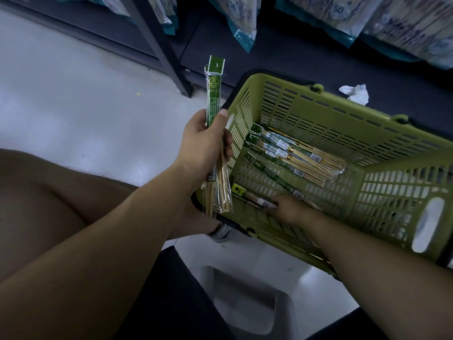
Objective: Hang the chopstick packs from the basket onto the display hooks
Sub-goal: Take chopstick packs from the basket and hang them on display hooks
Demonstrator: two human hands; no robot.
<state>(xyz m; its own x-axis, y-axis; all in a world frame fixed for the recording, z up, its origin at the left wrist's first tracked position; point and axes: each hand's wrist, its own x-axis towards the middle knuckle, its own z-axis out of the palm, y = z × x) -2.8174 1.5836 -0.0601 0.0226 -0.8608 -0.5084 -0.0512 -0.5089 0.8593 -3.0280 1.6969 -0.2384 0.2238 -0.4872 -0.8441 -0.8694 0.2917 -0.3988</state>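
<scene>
Left hand (203, 143) grips bundle (215, 94) | right hand (291, 211) touches pack (257, 201) in basket (318, 111), grip unclear | pinch its header, beyond your fingertips, then lift.

Open from above only: hemmed on four sides by the tall walls of the olive-green slotted plastic basket (343, 119). Free over the bare bottom toward the right end wall. Cluttered left and middle by loose clear-wrapped chopstick packs (301, 158) lying flat. Taken up at the near left corner by the right hand (291, 211), resting on one pack. Narrowed just outside the left rim by the left hand (203, 148) gripping an upright bundle of green-labelled chopstick packs (214, 94). Barred beyond by a dark metal shelf post (159, 47) and hanging clear bags of chopsticks (338, 18). Wide open over the pale floor (73, 94), left.
</scene>
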